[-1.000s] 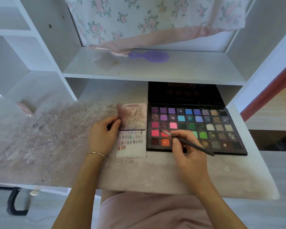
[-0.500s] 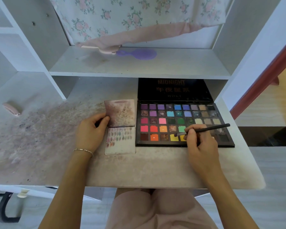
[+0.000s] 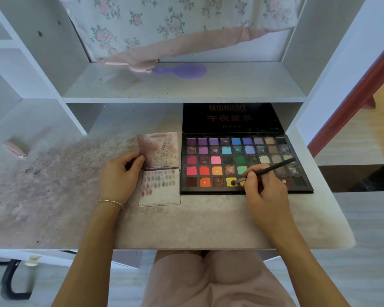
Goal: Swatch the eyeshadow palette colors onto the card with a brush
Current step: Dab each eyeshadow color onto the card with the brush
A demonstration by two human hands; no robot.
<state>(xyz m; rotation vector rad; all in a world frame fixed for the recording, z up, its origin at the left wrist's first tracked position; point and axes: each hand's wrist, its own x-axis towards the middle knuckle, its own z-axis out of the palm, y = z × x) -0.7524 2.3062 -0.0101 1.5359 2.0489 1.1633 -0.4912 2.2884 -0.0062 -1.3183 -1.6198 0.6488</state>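
The right hand (image 3: 266, 191) grips the brush (image 3: 264, 172), dipping its tip in the yellow pan (image 3: 231, 181) for color. The left hand (image 3: 120, 173) pinches the card (image 3: 160, 169), mid frame, to steady it.

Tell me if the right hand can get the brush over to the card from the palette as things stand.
Probably yes. The right hand holds the brush at a yellow pan; the card lies beside the palette, with nothing between them.

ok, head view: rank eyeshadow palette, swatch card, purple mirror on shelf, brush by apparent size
1. eyeshadow palette, lid included
2. swatch card
3. purple mirror
4. brush, thin and partly hidden by the right hand

The mirror sits farther back, so its true size against the card is unsure.
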